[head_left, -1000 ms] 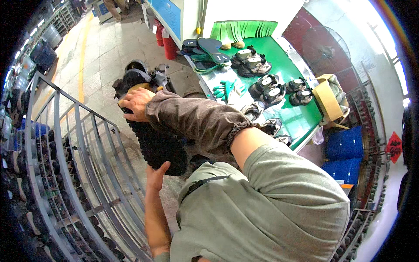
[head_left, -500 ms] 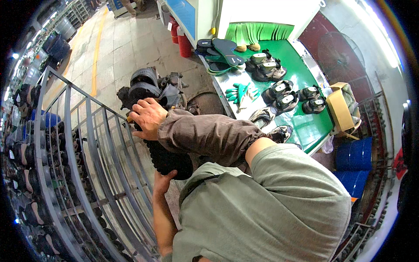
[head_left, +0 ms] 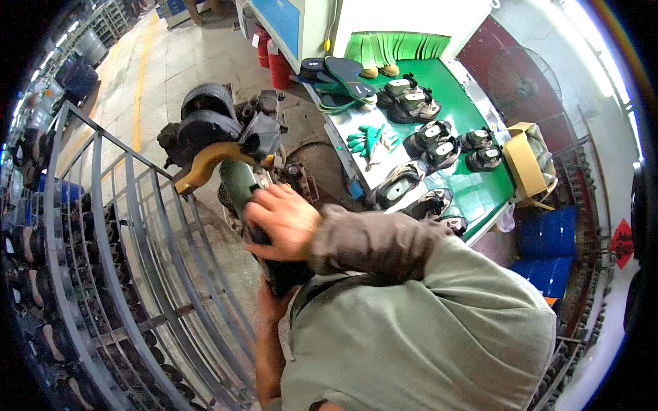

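Observation:
Low in the middle, my left hand (head_left: 273,301) is closed around the near end of a black shoe (head_left: 282,274), its fingers partly hidden underneath. From above, my right hand (head_left: 284,222), with a brown sleeve cover on the forearm, curls over the shoe's far part. Just beyond its fingertips is a smooth olive-green rounded form (head_left: 238,183); whether it belongs to the shoe or the machine I cannot tell. A curved yellow lever (head_left: 209,164) sits past it, in front of a dark machine with black wheel-like parts (head_left: 205,123).
A grey metal rack (head_left: 103,198) stands close on the left, with several shoes behind its bars. On the right, a green-topped table (head_left: 456,75) holds several shoes (head_left: 439,147), insoles (head_left: 349,75) and gloves (head_left: 373,142). Beyond are red extinguishers (head_left: 277,68), a carton (head_left: 528,164) and blue drums (head_left: 545,236).
My right hand has left the yellow lever and come nearer, onto the shoe. The lever and the olive-green form now show. The shoe's treaded sole no longer faces up, and the view has shifted slightly.

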The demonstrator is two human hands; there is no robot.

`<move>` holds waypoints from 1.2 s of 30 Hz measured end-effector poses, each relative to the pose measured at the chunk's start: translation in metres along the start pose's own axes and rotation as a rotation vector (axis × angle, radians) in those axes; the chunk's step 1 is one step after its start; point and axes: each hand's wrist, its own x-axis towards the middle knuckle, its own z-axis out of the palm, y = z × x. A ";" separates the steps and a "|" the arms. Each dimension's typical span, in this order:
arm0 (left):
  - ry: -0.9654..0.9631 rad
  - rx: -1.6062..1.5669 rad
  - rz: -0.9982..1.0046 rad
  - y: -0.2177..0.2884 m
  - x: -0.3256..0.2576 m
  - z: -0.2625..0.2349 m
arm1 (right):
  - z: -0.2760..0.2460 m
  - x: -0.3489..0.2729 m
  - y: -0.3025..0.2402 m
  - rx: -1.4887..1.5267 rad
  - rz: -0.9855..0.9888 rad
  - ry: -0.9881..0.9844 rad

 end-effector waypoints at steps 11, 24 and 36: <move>-0.273 0.838 0.192 0.011 0.059 0.009 | 0.014 -0.157 0.110 0.724 0.713 -0.425; 0.175 -1.412 -0.242 0.121 0.187 0.093 | 0.027 -0.153 0.170 0.774 0.547 -0.413; 0.162 -0.931 0.448 0.200 -0.019 -0.064 | 0.028 0.099 0.070 1.294 0.069 0.009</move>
